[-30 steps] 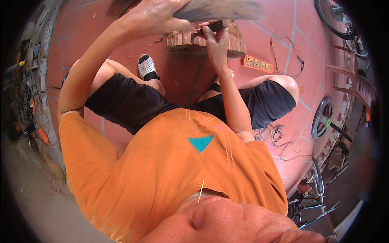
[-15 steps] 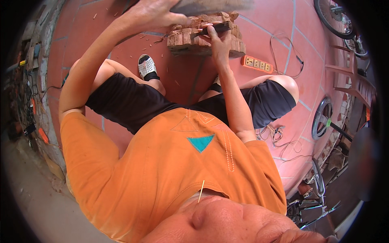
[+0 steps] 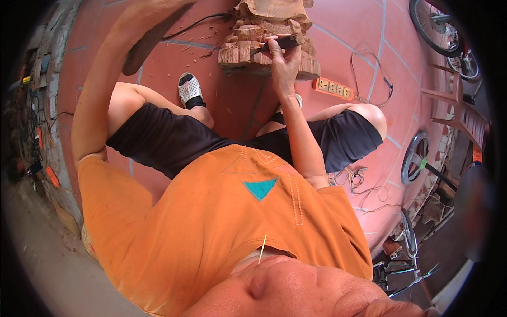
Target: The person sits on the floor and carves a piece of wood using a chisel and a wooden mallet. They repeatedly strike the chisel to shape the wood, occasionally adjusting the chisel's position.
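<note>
In front of my feet stands a carved wooden block (image 3: pixel 244 54), with stepped, rough-cut tiers and a smoother part above that runs out of the top edge. My right hand (image 3: pixel 285 66) is closed around a dark chisel (image 3: pixel 287 42), held slanting across the block's front tier. The chisel's narrow end points left and lies against or just over the wood; contact is hard to tell. Up at the left, my raised left hand (image 3: pixel 151 8) grips a dark, flat club-like mallet (image 3: pixel 153 41), well apart from the block. The top edge partly cuts off this hand.
Wood chips (image 3: pixel 203 38) and a dark cord (image 3: pixel 203 20) lie on the red tiles left of the block. To its right are an orange power strip (image 3: pixel 333 89) and a looped cable (image 3: pixel 392 87). A plastic chair (image 3: pixel 457 100) and bicycle wheel (image 3: pixel 434 26) stand farther right.
My left hand has swung the mallet away from above the block, up and to the left. My right hand and the chisel stay nearly where they were.
</note>
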Tool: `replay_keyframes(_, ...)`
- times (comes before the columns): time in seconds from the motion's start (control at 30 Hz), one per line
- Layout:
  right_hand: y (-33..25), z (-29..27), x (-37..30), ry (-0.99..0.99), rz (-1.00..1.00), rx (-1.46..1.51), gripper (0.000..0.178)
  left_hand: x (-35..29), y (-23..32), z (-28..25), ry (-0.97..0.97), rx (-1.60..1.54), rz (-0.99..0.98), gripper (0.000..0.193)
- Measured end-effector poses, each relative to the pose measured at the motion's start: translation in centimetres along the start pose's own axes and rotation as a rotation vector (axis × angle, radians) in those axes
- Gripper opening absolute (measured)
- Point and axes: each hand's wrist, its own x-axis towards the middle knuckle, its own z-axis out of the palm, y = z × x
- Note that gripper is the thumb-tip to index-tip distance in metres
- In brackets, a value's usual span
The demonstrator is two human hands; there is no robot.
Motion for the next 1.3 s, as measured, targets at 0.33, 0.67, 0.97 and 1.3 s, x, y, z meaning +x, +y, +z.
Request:
replay_keyframes(0.33, -0.5, -0.4, 1.0, 0.053, 0.112, 0.107, 0.021, -0.5, -0.4, -2.1, 0.168, -0.504, -0.446, 0.029)
replay_keyframes(0.67, 0.6, -0.4, 1.5, 0.127, 0.328, 0.302, 0.023, 1.2, -2.1, -0.9, 0.195, -0.709, -0.545, 0.027)
replay_keyframes(0.97, -2.8, -0.9, 3.6, 0.082, 0.040, 0.170, 0.017, 0.0, -2.6, -0.9, 0.139, -0.702, -0.576, 0.024)
replay_keyframes(1.3, -0.9, 0.7, 3.6, -0.485, -0.131, -1.293, 0.035, -0.5, -1.7, -1.6, 0.141, -0.718, -0.549, 0.023)
